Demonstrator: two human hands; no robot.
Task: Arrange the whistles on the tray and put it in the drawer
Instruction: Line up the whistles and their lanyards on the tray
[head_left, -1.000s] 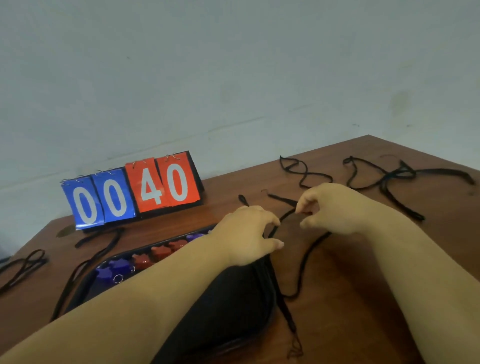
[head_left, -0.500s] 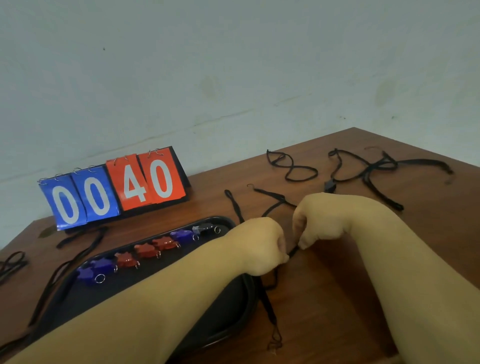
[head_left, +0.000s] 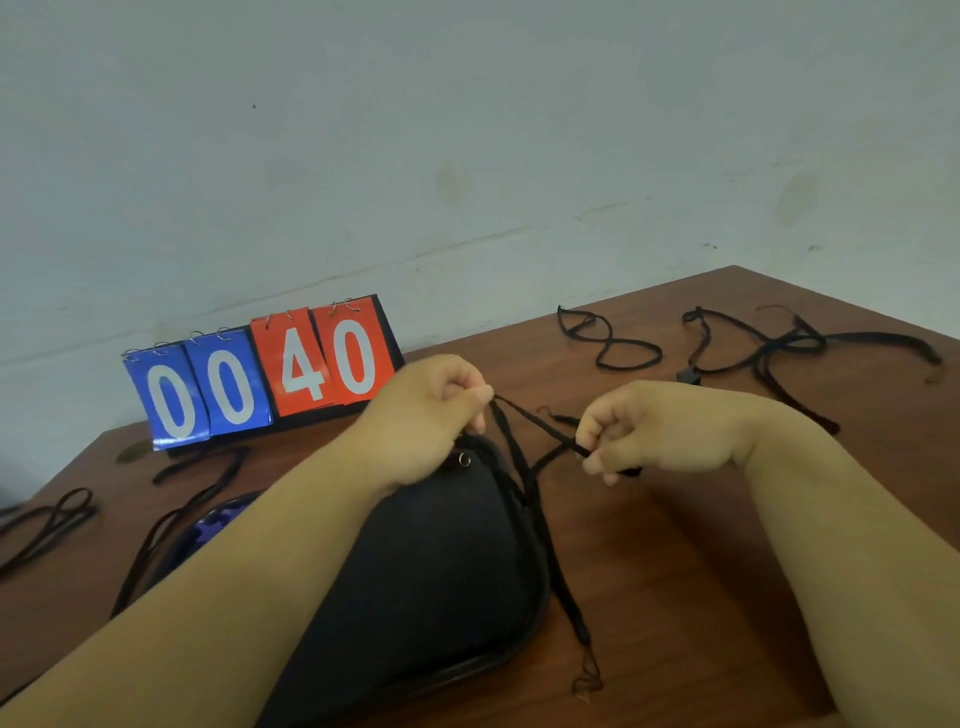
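Note:
A black tray (head_left: 441, 587) lies on the brown table in front of me. My left forearm covers most of its row of whistles; only a blue whistle (head_left: 210, 527) shows at the tray's left end, and a metal ring (head_left: 464, 459) peeks out under my left hand. My left hand (head_left: 426, 415) is closed on one part of a black lanyard (head_left: 535, 431) above the tray's far right corner. My right hand (head_left: 644, 431) pinches the same lanyard further right, so the cord is stretched between both hands. The lanyard's loose end hangs down past the tray's right rim.
A flip scoreboard (head_left: 260, 374) reading 00 40 stands at the back left by the wall. Several loose black lanyards (head_left: 769, 348) lie at the back right, and others (head_left: 47, 519) at the left. The table's far corner (head_left: 732, 270) is at the upper right.
My hands were close together at the tray's right corner. They have lifted and pulled apart, stretching the lanyard between them. My left arm now hides the whistles that showed before.

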